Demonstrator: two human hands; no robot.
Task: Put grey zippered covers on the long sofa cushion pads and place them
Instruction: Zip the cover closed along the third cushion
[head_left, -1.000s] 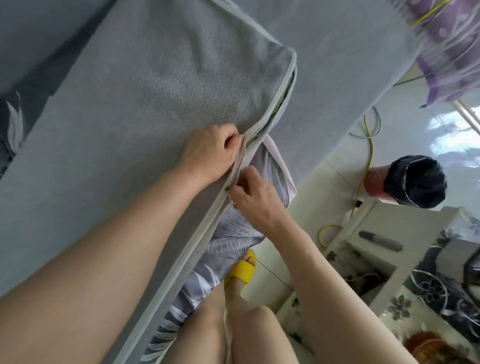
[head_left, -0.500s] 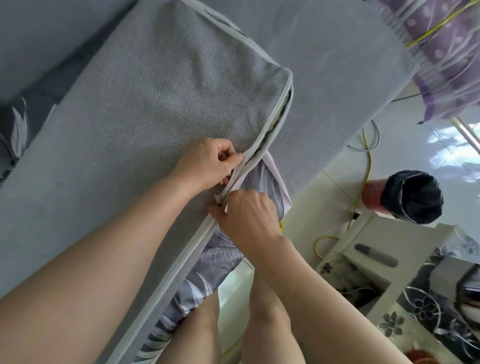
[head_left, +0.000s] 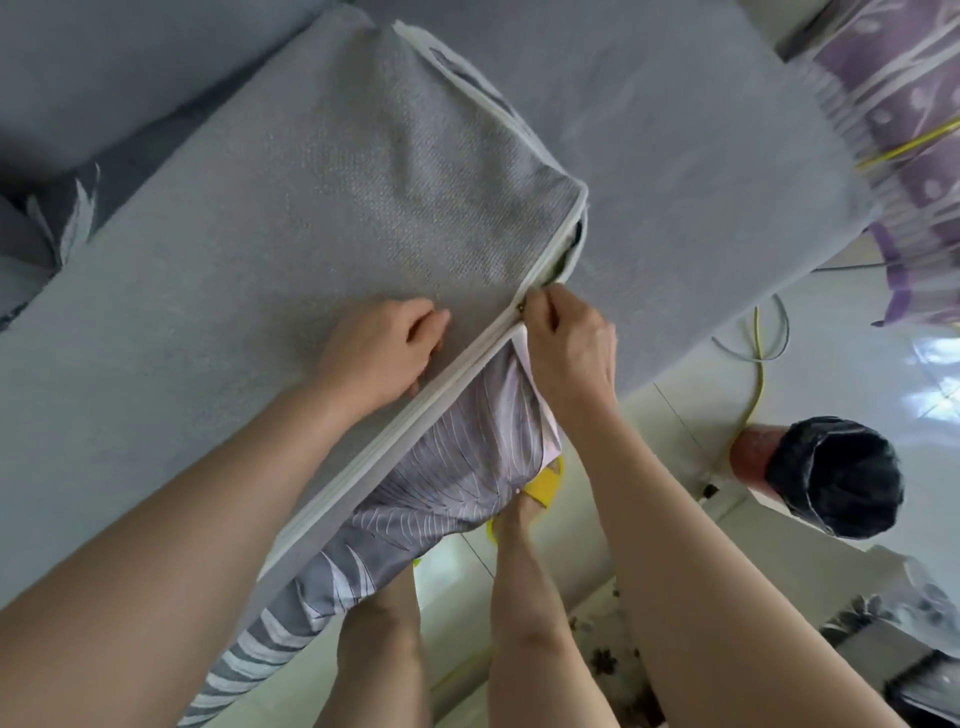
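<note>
A long sofa cushion in a grey zippered cover (head_left: 322, 218) lies across the sofa in front of me, its white-piped zip edge (head_left: 415, 410) running diagonally toward my legs. My right hand (head_left: 569, 348) pinches the small zip pull (head_left: 519, 307) close to the cushion's near corner, where a short gap in the cover still shows dark. My left hand (head_left: 382, 348) rests on top of the cover just beside the zip, fingers loosely curled and holding nothing.
A grey leaf-print cloth (head_left: 431, 478) hangs below the cushion edge over my legs. Another grey sofa cushion (head_left: 675, 156) lies behind. A bin with a black liner (head_left: 831, 475), a yellow cable (head_left: 758, 364) and a white table (head_left: 779, 561) stand on the floor at right.
My right hand has drawn the zip pull up along the edge toward the cushion corner, closing most of the gap. My left hand let go of the edge and now rests on the cover.
</note>
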